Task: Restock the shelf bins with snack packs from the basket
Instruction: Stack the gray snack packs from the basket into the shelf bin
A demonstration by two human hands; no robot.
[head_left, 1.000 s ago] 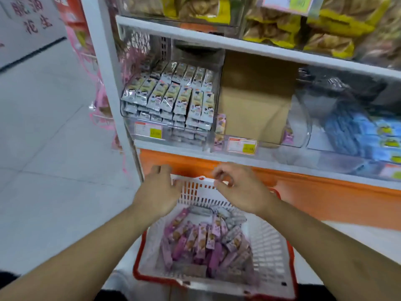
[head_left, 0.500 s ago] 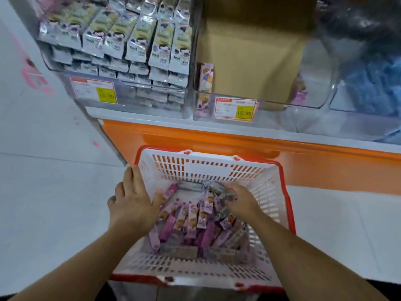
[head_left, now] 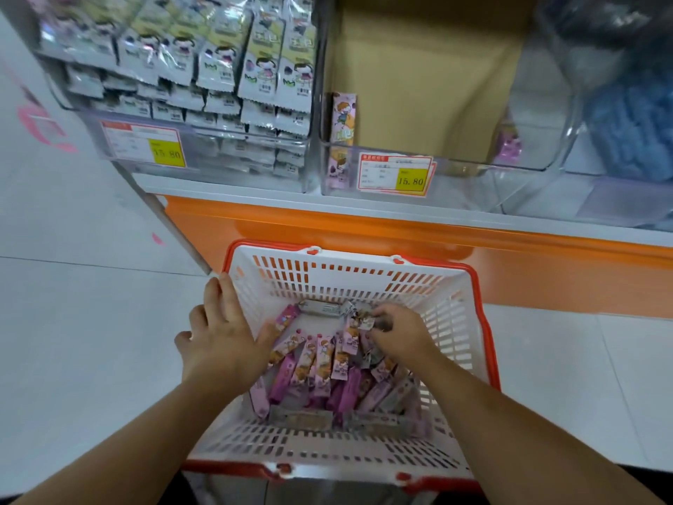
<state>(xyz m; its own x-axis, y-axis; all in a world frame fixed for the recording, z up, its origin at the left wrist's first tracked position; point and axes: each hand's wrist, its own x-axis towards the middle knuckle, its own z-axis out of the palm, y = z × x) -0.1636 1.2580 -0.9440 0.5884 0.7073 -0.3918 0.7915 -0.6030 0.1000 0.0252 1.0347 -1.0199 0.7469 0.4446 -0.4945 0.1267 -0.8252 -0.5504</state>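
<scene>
Head view: left bin [head_left: 204, 165] on the shelf [head_left: 255, 198] is stacked with white packs [head_left: 262, 67]. Left hand [head_left: 222, 340] lies flat, fingers straight, on the basket [head_left: 349, 275] wall and touches the purple packs [head_left: 320, 366] heaped inside. Right hand [head_left: 397, 333] curls its fingers around a few packs. Middle bin [head_left: 473, 176] above holds 1 purple pack upright at its left corner.
</scene>
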